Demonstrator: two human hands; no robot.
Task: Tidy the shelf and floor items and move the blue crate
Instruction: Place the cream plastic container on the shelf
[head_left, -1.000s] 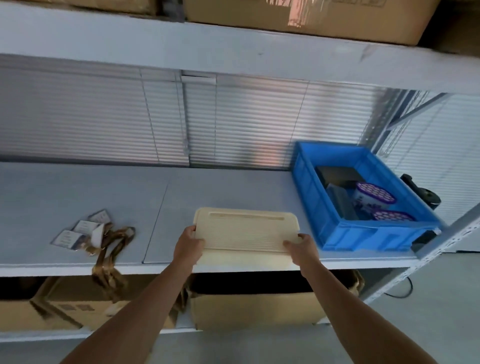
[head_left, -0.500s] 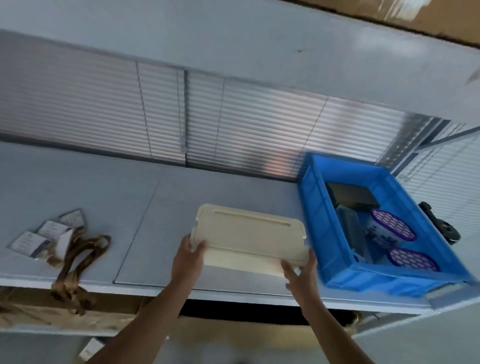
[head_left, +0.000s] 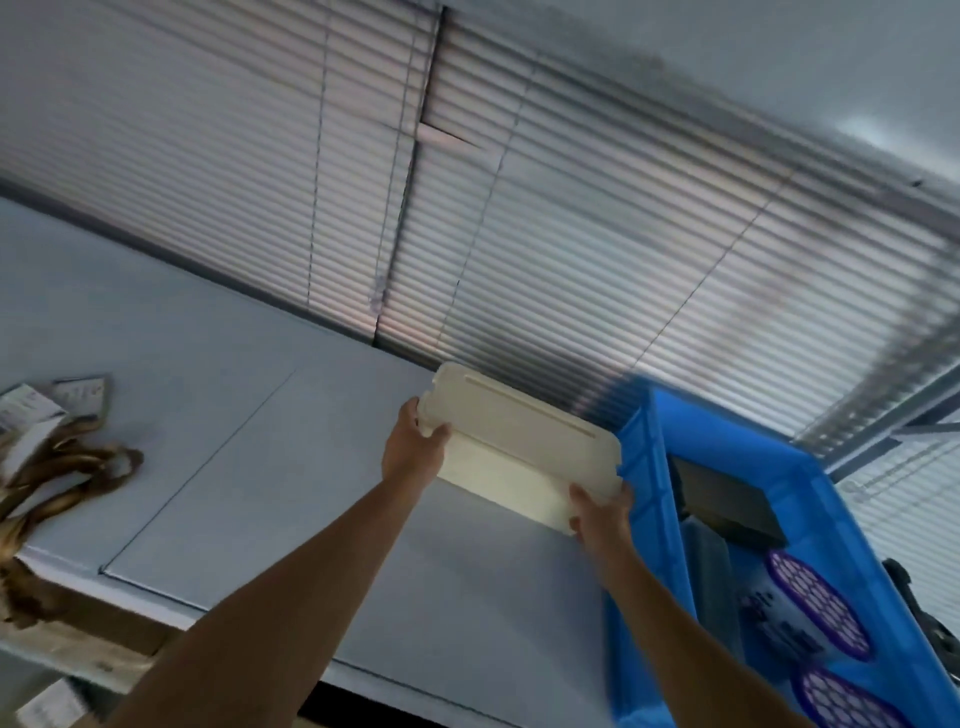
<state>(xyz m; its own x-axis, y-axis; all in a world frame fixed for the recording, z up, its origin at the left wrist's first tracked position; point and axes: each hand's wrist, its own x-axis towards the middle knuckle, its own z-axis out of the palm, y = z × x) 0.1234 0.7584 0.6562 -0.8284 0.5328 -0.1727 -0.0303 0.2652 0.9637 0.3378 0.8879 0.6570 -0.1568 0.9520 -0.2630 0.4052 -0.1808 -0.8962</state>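
I hold a cream plastic tray (head_left: 524, 441) with both hands above the grey shelf board (head_left: 322, 499). My left hand (head_left: 415, 447) grips its left end, and my right hand (head_left: 602, 512) grips its lower right corner. The tray is tilted, and its right end nearly touches the blue crate (head_left: 644, 467) standing on the right of the shelf. Inside the crate lie a dark flat box (head_left: 727, 499) and two white containers with purple perforated lids (head_left: 815, 603).
A tangle of brown lanyards with white cards (head_left: 57, 457) lies at the left of the shelf. Closed window blinds (head_left: 519, 223) run behind the shelf. Cardboard (head_left: 67, 644) shows below the shelf's front edge at the lower left.
Both hands have carried the cream tray farther back over the shelf and to the right, up against the blue crate. The view has tilted and moved closer.
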